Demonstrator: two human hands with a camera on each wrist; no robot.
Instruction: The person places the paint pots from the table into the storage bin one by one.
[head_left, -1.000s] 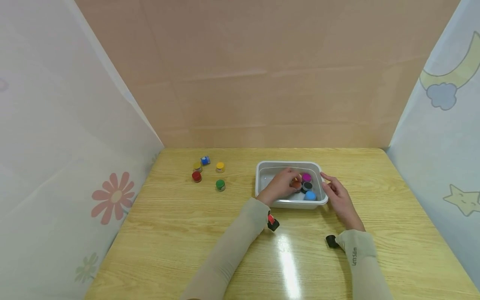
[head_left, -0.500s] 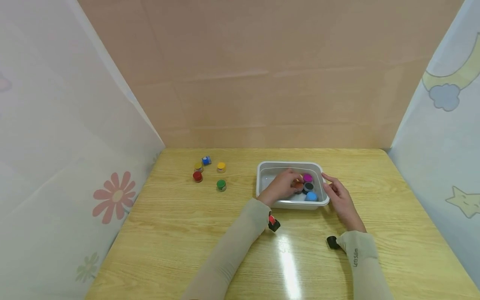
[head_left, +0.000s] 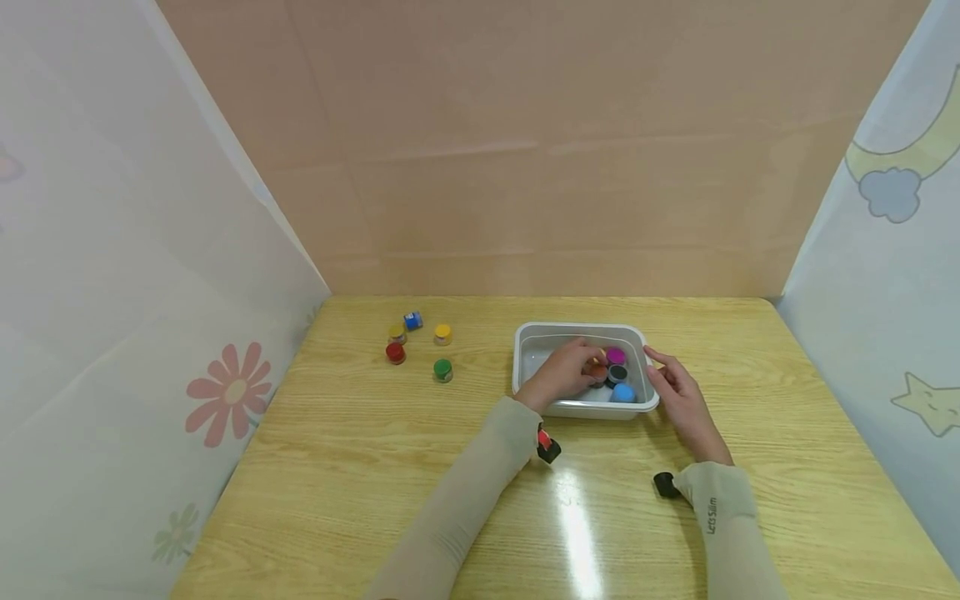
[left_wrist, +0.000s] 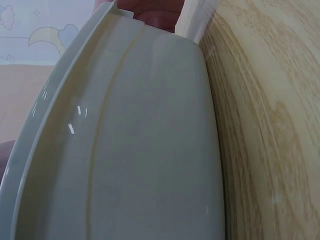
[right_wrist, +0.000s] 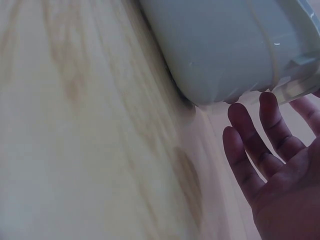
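Note:
My left hand (head_left: 562,372) reaches into a white plastic bin (head_left: 581,412), thumb and fingers round a small paint jar with a brown-orange lid (head_left: 598,373). Beside that jar in the bin are paint jars with a magenta lid (head_left: 616,356), a black lid (head_left: 617,372) and a light blue lid (head_left: 623,392). At the bin's right end, my right hand (head_left: 681,400) has its fingertips at the rim. In the right wrist view the fingers (right_wrist: 245,125) are spread and lightly bent against the bin's end wall. The bin's side (left_wrist: 155,140) hides the left fingers from the left wrist view.
Left of the bin, on the wooden table (head_left: 337,467), are paint jars with red (head_left: 395,353), green (head_left: 442,370), yellow (head_left: 442,334) and mustard (head_left: 397,334) lids. A blue jar (head_left: 413,321) lies on its side behind them. Paper-like walls enclose the table's back and sides.
The head view has shifted very slightly. Both hands, the bin and the jars keep their places.

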